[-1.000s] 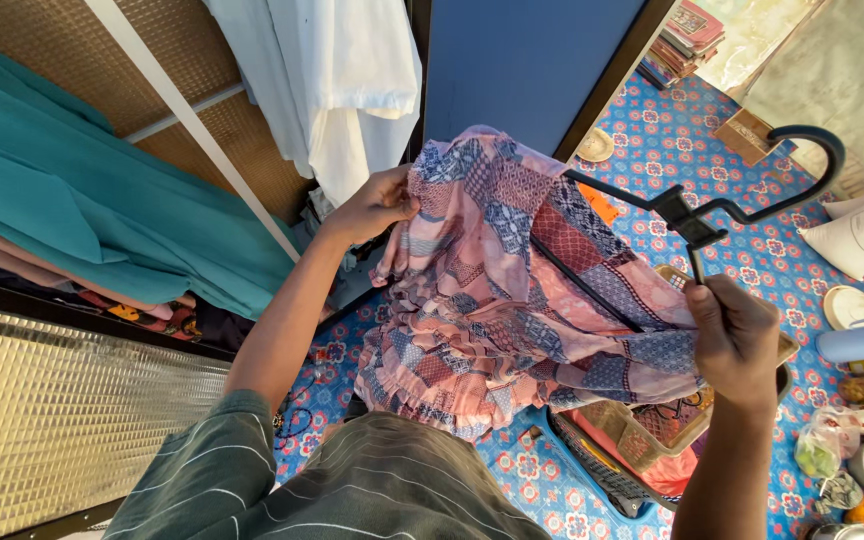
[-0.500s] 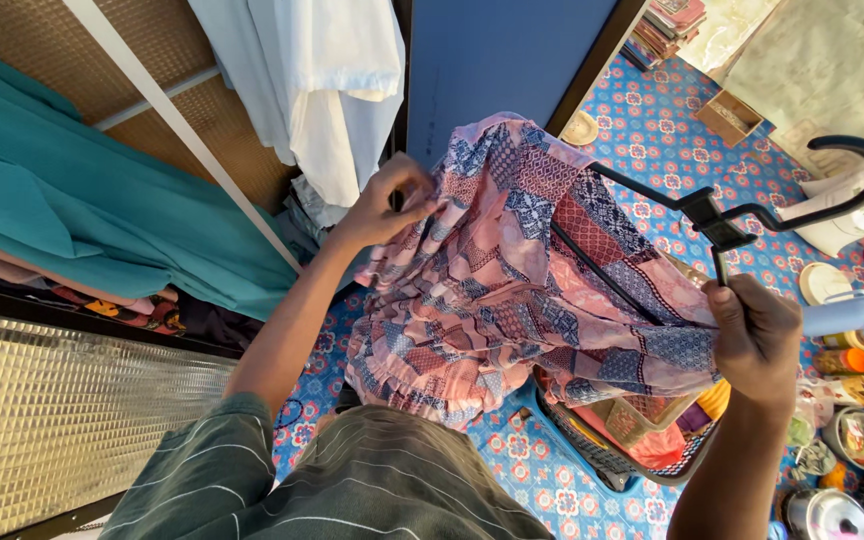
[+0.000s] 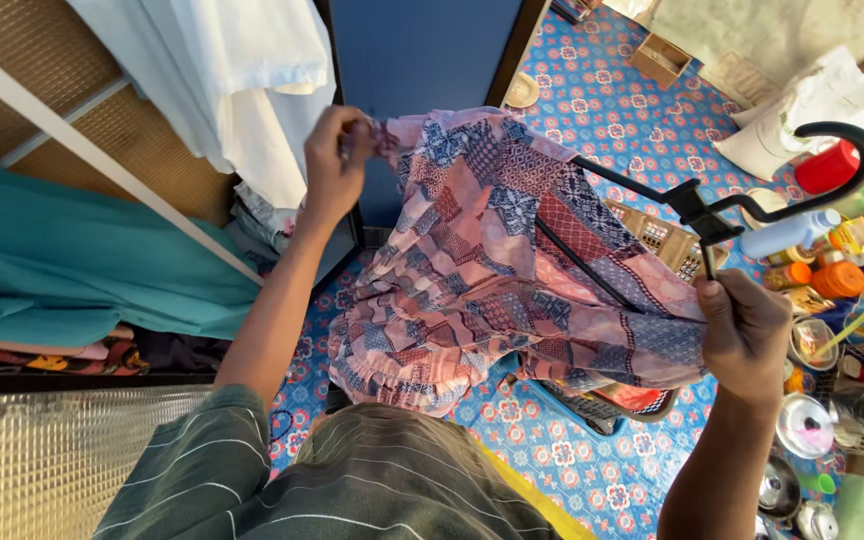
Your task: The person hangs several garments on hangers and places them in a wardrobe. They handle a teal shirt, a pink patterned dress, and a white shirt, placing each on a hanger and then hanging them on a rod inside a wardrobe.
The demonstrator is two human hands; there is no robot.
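The left hand (image 3: 335,160) pinches the top edge of a pink and blue patchwork garment (image 3: 512,270), its grip pressed together on the cloth, raised near a white shirt (image 3: 242,75) hanging beside it. The right hand (image 3: 747,335) is closed around the lower stem of a black hanger (image 3: 712,215) (its hook curving off to the right) together with the garment's other end. The garment hangs stretched between both hands, above the patterned blue floor (image 3: 572,470) and a laundry basket (image 3: 667,245).
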